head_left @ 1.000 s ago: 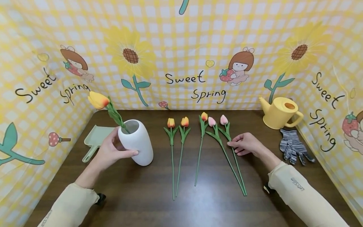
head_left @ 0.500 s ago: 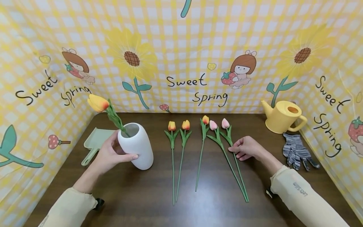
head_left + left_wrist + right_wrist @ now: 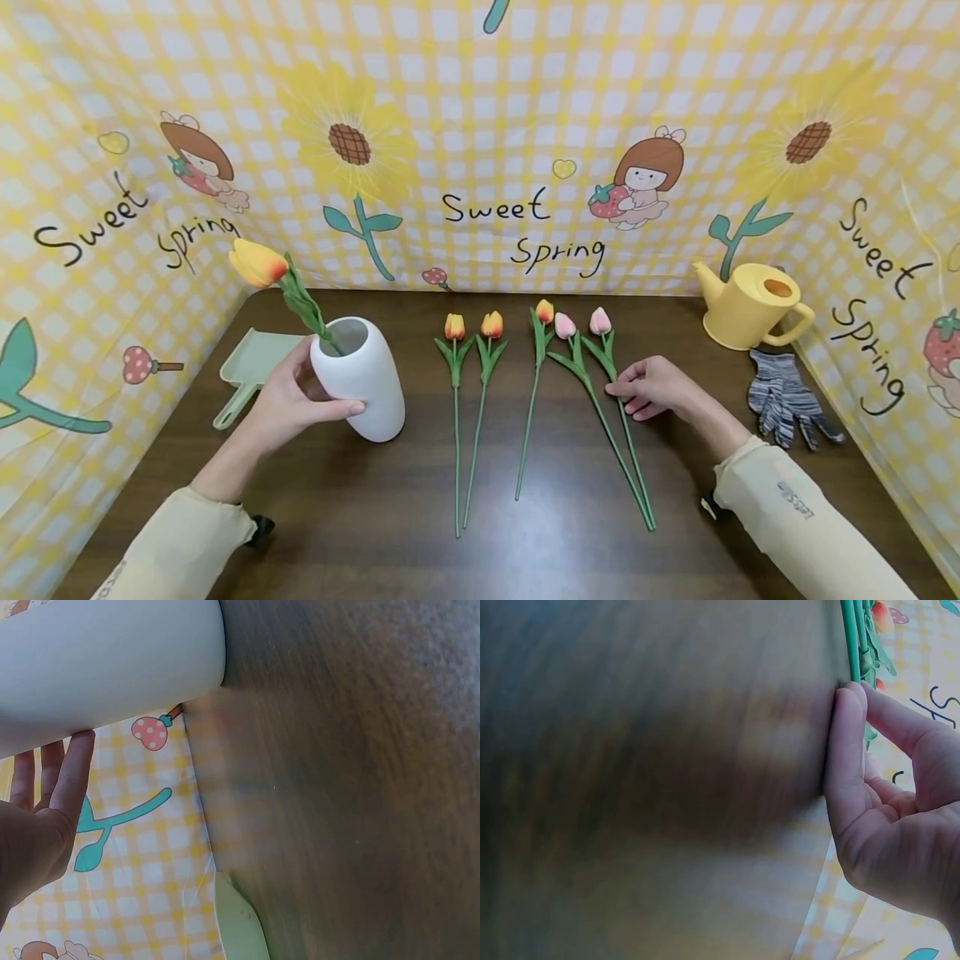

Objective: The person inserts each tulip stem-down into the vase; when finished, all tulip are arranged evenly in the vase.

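My left hand (image 3: 288, 400) grips a white vase (image 3: 363, 392) on the left of the table, thumb on its front and fingers round its side. A yellow-orange tulip (image 3: 258, 262) stands in the vase, leaning left out of the mouth. On the right, my right hand (image 3: 652, 388) pinches the green stem of a pink tulip (image 3: 600, 322) lying on the table; in the right wrist view thumb and fingertip meet at the stem (image 3: 850, 641). Beside it lies another pink tulip (image 3: 566, 325), their stem ends close together.
Three orange-yellow tulips (image 3: 454, 327) lie in the middle of the dark wooden table (image 3: 360, 517). A pale green dustpan (image 3: 258, 357) lies behind the left hand. At the back right stand a yellow watering can (image 3: 742, 308) and, before it, a grey knit glove (image 3: 787, 396). Checked cloth walls surround the table.
Both hands keep their places on the vase and the pink tulip's stem. Only the head view has shifted slightly.
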Motion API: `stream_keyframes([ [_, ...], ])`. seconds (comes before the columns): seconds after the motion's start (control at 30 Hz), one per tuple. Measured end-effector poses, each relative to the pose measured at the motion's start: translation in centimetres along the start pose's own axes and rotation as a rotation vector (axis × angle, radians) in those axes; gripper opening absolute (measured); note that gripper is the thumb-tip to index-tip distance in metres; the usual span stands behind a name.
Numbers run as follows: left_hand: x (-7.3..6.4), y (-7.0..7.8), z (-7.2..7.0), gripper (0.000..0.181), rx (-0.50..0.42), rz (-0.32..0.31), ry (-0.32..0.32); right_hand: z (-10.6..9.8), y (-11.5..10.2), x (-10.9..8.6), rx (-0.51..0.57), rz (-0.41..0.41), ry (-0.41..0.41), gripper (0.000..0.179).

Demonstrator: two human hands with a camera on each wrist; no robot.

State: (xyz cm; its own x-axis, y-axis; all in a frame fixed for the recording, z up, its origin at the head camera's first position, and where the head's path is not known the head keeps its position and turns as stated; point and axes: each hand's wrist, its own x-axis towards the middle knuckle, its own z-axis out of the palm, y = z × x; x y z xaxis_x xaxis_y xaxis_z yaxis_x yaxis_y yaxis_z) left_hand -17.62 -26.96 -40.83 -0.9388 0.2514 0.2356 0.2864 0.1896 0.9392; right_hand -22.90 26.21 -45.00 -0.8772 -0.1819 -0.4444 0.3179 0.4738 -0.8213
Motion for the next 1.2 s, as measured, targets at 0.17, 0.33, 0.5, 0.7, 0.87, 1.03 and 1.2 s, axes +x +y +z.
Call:
stream_keyframes([
  [0.17,0.0,0.0,0.0,0.084,0.012,-0.011,0.003,-0.2,0.0,0.1,-0.003,0.001,-0.007,0.029],
  [0.33,-0.5,0.0,-0.3,0.082,0.035,-0.019,0.029,-0.2,-0.3,0.5,0.002,0.003,-0.021,0.029],
  [0.5,-0.4,0.0,-0.3,0.082,0.043,-0.016,0.034,-0.5,-0.6,0.5,-0.003,-0.005,-0.039,0.031],
  [0.7,-0.1,-0.2,0.0,0.083,0.040,-0.016,0.022,-0.5,0.2,0.1,0.024,0.008,-0.034,0.030],
  [0.87,-0.3,-0.4,0.1,0.083,0.050,-0.015,0.018,-0.3,0.5,0.0,0.038,0.009,-0.051,0.030],
  [1.03,0.0,-0.2,0.1,0.084,0.037,-0.004,0.016,-0.7,0.2,0.0,0.055,0.001,-0.061,0.030],
  [1.2,0.0,-0.2,0.1,0.084,0.035,0.000,0.015,-1.1,0.4,-0.2,0.086,0.009,-0.092,0.033],
])
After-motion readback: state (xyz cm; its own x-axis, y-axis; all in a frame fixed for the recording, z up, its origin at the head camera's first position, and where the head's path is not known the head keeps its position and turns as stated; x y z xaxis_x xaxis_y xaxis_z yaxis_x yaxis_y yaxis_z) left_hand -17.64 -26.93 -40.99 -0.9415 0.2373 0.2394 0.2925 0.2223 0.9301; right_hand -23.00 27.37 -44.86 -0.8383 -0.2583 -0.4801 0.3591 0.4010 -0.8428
